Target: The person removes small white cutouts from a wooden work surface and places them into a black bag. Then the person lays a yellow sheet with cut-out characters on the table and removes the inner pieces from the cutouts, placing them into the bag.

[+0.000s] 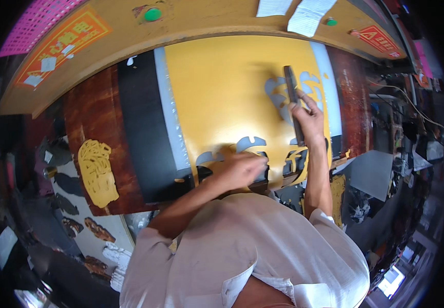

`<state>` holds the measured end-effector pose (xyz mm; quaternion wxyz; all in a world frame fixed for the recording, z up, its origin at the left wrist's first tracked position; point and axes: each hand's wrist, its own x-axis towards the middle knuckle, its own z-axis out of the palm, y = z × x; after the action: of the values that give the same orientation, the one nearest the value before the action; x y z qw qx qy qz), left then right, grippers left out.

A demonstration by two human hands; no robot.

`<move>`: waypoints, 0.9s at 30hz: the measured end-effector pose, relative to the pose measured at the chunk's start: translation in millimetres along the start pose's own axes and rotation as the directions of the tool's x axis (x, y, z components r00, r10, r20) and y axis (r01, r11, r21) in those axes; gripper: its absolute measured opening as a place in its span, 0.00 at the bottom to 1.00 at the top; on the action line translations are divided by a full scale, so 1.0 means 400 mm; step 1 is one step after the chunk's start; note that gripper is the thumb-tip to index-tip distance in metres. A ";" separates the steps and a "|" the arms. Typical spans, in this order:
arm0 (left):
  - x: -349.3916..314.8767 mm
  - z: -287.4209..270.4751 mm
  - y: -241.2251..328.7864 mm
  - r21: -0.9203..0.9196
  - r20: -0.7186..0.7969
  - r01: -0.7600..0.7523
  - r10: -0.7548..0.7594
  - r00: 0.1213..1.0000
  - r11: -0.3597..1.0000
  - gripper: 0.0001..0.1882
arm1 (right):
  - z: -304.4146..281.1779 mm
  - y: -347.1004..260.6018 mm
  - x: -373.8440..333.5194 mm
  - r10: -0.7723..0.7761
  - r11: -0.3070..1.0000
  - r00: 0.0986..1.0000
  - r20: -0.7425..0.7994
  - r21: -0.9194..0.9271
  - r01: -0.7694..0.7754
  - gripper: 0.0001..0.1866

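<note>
A yellow sheet (pixel 216 87) lies over a pale board (pixel 327 72), with curved openings cut along its near edge and right side. My right hand (pixel 312 120) grips a long, narrow, dark cutting die (pixel 290 84), seen edge-on and held above the cut-outs at the sheet's right. Its thumb and fingers are wrapped round the die's middle. Near the front edge, my left hand (pixel 245 170) is curled over the sheet's cut-outs. The fingers look closed, but what they hold, if anything, is hidden and slightly blurred.
A stack of yellow cut pieces (pixel 97 174) rests on the reddish-brown surface (pixel 93 102) at left. An orange-tan machine beam (pixel 206 23) with green buttons spans the far side. Several dark and brown pieces lie on a pale side surface (pixel 86 205) at lower left.
</note>
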<state>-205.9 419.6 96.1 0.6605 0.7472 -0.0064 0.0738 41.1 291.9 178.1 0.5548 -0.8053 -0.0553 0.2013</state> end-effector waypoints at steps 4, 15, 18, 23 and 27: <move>-0.165 -0.294 -0.010 0.243 -0.688 0.324 -0.073 0.722 0.915 0.10 | 0.207 -0.008 -0.090 -0.138 0.986 0.925 0.353 -0.041 0.163 0.32; -0.294 -0.224 -0.106 0.278 -0.825 0.344 0.040 0.564 0.897 0.12 | 0.596 -0.076 -0.150 -0.130 0.508 0.892 0.432 -0.744 0.435 0.41; -0.294 -0.212 -0.115 0.315 -0.833 0.380 0.061 0.550 0.870 0.12 | 0.598 -0.081 -0.149 -0.104 0.395 0.878 0.468 -0.790 0.468 0.46; -0.267 -0.207 -0.147 0.549 -0.782 0.468 0.229 0.579 0.692 0.16 | 0.622 -0.087 -0.145 -0.046 0.373 0.892 0.449 -0.821 0.432 0.50; -0.252 -0.217 -0.161 0.545 -0.779 0.469 0.213 0.590 0.695 0.16 | 0.629 -0.081 -0.150 -0.111 0.369 0.886 0.450 -0.809 0.458 0.49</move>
<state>-307.6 504.7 30.5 0.2552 0.8218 0.3769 0.3428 -106.4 504.4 147.3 0.0469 -0.9070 -0.3836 0.1673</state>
